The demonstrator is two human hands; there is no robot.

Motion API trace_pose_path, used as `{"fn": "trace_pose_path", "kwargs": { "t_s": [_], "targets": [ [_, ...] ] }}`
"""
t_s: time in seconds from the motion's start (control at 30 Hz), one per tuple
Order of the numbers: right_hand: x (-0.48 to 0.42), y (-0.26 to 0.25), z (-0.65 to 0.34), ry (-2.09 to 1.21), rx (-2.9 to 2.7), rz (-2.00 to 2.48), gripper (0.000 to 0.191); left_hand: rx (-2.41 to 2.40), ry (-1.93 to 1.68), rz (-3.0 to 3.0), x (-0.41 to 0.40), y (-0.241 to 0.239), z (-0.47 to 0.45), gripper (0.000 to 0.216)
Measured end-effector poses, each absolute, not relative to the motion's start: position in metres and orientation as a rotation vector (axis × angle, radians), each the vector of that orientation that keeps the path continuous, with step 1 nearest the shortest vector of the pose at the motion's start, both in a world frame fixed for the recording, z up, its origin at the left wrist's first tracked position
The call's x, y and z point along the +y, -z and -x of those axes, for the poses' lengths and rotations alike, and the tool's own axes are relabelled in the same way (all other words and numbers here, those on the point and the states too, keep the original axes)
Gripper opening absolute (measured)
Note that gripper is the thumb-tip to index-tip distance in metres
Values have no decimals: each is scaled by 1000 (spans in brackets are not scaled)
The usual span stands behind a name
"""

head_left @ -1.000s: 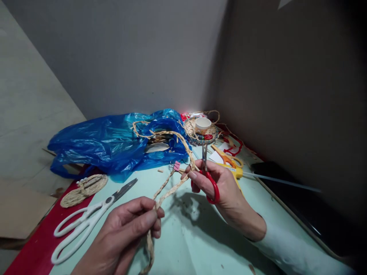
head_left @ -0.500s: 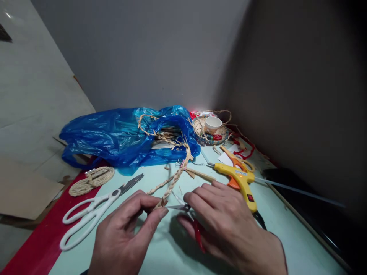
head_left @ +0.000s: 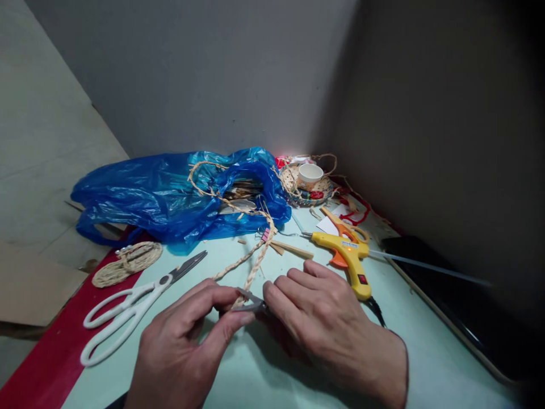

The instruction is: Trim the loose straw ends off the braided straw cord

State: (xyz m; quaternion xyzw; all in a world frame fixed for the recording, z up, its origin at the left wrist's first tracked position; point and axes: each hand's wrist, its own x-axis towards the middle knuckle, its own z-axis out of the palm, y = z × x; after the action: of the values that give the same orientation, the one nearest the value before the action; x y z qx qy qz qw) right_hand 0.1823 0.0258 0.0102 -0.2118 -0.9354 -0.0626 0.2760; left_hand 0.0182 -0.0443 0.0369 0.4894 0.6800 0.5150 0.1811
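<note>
My left hand (head_left: 191,335) pinches the near end of a braided straw cord (head_left: 256,266) between thumb and forefinger. The cord runs away from me, past a pink binder clip (head_left: 265,234) fastened on it. Small scissors (head_left: 252,305) are in my right hand (head_left: 323,324), which is closed round their handles. Their blades are parted around the cord's end, right at my left fingertips. Whether the blades have cut into the straw, I cannot tell. The scissors' handles are hidden behind my right fingers.
White-handled scissors (head_left: 142,307) and a coiled woven straw piece (head_left: 128,264) lie left. A blue plastic bag (head_left: 140,196) spreads at the back. Right are a yellow glue gun (head_left: 351,258), orange scissors (head_left: 340,222) and a black phone-like slab (head_left: 451,307). A white cup (head_left: 310,173) stands in a woven basket (head_left: 293,196).
The small scissors have moved left and their blades now straddle the cord's end at my left fingers. Their red handle has gone out of sight. The view has shifted slightly.
</note>
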Motion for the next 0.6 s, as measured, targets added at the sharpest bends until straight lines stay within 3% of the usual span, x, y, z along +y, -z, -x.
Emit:
{"fn": "trace_pose_path", "kwargs": {
  "t_s": [0.27,0.6],
  "targets": [
    [27,-11,-183,276,-2483,559,19,1904,-1381,-1231,-45,-39,-18,6],
    [21,-10,-184,181,-2498,579,20,2004,-1344,-1221,-49,-39,-19,8]
  ]
}}
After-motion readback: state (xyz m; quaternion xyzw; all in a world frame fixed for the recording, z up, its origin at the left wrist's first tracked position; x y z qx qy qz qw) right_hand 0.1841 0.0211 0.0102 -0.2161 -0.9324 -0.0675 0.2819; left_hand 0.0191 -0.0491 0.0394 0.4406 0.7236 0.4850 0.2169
